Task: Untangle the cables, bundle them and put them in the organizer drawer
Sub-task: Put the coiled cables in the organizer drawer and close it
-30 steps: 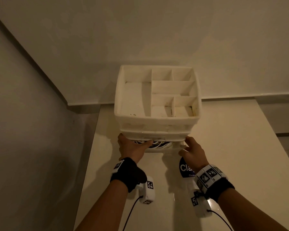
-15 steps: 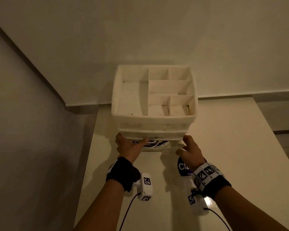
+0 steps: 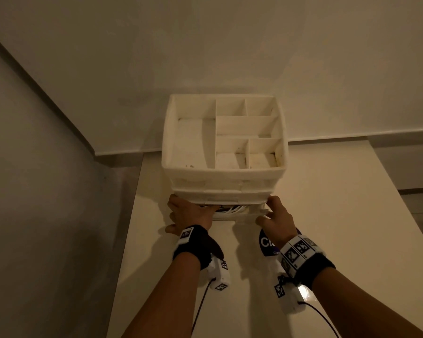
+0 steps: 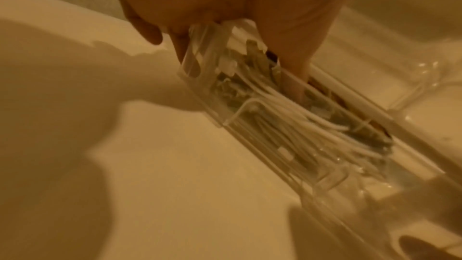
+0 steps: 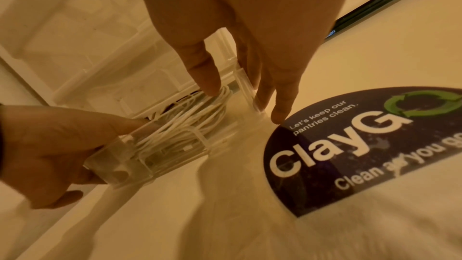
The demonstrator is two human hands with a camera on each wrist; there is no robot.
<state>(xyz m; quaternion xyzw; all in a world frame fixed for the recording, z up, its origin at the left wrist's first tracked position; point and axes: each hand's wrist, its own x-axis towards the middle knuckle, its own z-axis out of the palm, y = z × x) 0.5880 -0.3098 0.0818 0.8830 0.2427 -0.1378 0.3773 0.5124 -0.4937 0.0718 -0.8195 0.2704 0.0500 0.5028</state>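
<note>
Tabletop first, pale and wide, with a round dark ClayGo sticker lying just beside the right hand. On it, hard against the wall, stands the white organizer, its top tray split into open compartments, none showing anything inside. Down at the bottom, the clear drawer is nearly home, only a sliver of it jutting out. Left hand clamps the drawer's left front corner, thumb hooked over the rim and into the drawer. Right hand grips the right corner, thumb inside touching the wires and fingers outside against the front wall. And inside, there they are: the white cables, gathered in a loose coil, though whether a tie binds them I cannot tell. So by my reading, untangling and stowing look done; what's left is the final push to seat that drawer flush.
</note>
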